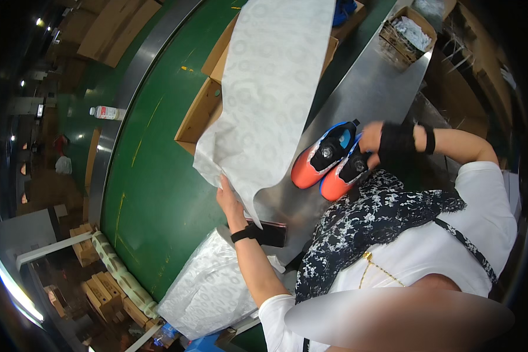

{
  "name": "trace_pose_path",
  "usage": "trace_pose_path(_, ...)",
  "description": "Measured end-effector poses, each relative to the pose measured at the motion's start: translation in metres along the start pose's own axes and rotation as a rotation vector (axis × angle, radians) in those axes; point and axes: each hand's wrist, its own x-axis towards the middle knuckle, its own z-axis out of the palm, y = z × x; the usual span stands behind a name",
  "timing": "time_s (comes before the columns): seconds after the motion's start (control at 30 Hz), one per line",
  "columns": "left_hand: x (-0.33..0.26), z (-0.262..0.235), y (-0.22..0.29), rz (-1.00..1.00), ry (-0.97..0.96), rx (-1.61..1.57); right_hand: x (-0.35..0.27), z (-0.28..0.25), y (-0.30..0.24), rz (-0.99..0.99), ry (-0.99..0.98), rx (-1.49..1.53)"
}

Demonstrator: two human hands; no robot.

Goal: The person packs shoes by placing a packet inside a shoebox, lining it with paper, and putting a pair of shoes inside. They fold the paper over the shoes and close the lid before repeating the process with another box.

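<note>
hands are well apart, each busy with its own thing. closest in, the orange and blue shoes [331, 167] are at 3 o'clock over the metal bench [381, 88], toes aimed at roughly 7 or 8. right hand [371, 139] is up at the heel end, elbow out wide, forearm pointing to 9. fingers are kinda blurry, so can't tell if it's gripping or just touching.

left hand [231, 205] sits just off centre toward 7 or 8, forearm pointing to 11, thumb and fingers pinched on the near edge of a big white paper sheet [276, 76] that runs up to 12.

my read: this is the paper-handling step, with the shoes waiting beside it. next move probably calls for a steady left so that edge doesn't crumple, plus a sure right-hand hold on both heels if the pair gets lifted.

further out, an open cardboard box [200, 111] is at 10 or 11, partly hidden behind the sheet, on the green belt [141, 193]. past that, a bottle [107, 112] near 10.
</note>
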Motion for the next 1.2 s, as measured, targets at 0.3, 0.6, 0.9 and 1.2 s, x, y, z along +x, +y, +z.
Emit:
trace_pose_path(0.3, 0.031, -0.037, 0.028, 0.501, 0.332, 0.671, 0.012, 0.060, -0.009, 0.068, 0.411, 0.285)
trace_pose_path(0.6, 0.004, -0.038, 0.090, 0.462, 0.335, 0.970, 0.141, -0.069, -0.002, 0.340, 0.737, 1.113)
trace_pose_path(0.9, -0.017, 0.099, 0.118, 0.060, -0.419, -0.169, 0.224, -0.043, 0.006, -0.021, 0.541, 0.318)
trace_pose_path(1.2, 0.000, 0.129, 0.038, 0.581, -0.516, 1.334, 0.095, -0.017, 0.013, -0.027, 1.010, 0.250)
